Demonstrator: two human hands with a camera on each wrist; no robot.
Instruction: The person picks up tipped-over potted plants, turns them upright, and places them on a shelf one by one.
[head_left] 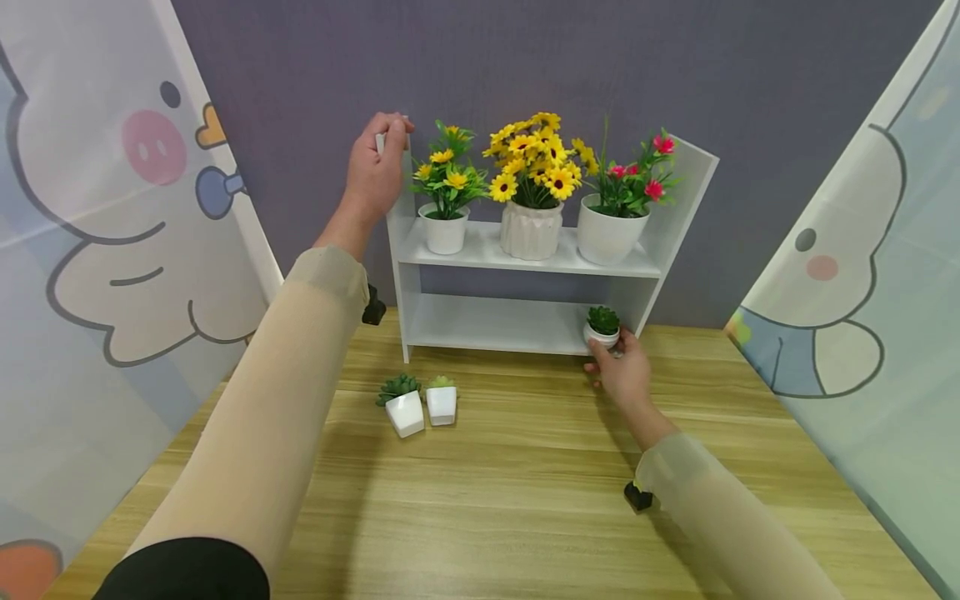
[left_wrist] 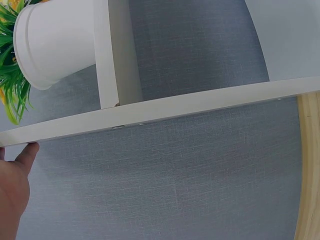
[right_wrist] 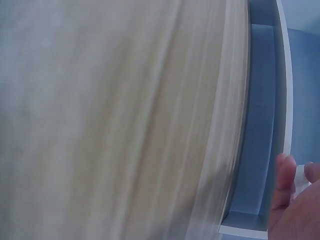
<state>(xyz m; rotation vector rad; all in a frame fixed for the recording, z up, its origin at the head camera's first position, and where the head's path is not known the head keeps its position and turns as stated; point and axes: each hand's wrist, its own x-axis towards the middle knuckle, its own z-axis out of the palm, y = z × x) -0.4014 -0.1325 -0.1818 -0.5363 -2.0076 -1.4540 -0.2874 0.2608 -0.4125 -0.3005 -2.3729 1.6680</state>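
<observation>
Hands (head_left: 378, 162) (head_left: 628, 373) on shelf (head_left: 495, 323) and partly hidden succulent pot (head_left: 597, 335)

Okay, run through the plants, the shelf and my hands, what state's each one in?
White shelf unit: standing upright
Left yellow plant: upright, upper shelf
Middle yellow plant: upright, upper shelf
Pink-flowered plant: upright, upper shelf
Round-pot succulent: upright, held at lower shelf
Left square-pot succulent: on its side
Right square-pot succulent: on its side
Left hand: gripping the left panel
Right hand: holding the round-pot succulent
</observation>
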